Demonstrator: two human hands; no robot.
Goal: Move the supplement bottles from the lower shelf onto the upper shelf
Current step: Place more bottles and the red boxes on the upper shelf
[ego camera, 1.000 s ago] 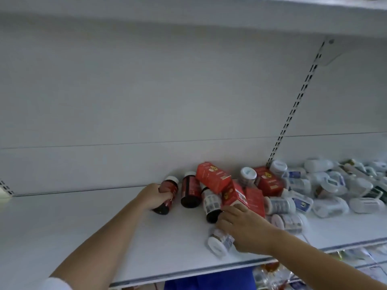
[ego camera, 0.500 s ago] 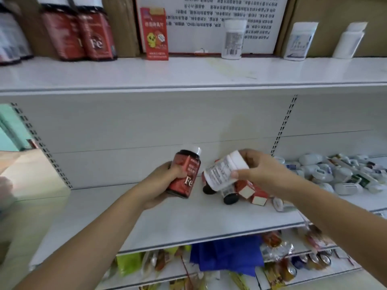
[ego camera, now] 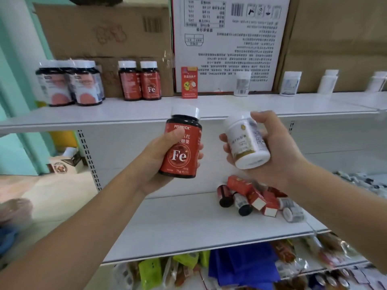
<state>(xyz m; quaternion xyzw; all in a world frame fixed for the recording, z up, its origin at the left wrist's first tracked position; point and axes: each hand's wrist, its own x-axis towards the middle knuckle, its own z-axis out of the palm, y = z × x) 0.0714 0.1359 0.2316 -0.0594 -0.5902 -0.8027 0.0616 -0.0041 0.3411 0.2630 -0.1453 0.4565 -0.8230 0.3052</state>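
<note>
Before white shelves backed by cardboard boxes [ego camera: 104,32], the left hand [ego camera: 155,162] grips an upright red bottle [ego camera: 181,144] and the right hand [ego camera: 270,151] a tilted white bottle [ego camera: 247,141], both raised near the upper shelf [ego camera: 209,106].

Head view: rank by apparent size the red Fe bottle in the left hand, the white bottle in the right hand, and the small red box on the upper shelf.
1. red Fe bottle
2. white bottle, somewhat smaller
3. small red box, smallest here, though it stands farther from the camera, so true size is unsure

Left hand [ego camera: 155,162] grips a red Fe bottle [ego camera: 181,146], right hand [ego camera: 270,151] a white bottle [ego camera: 248,141], seemingly just below the upper shelf [ego camera: 293,105]
</note>
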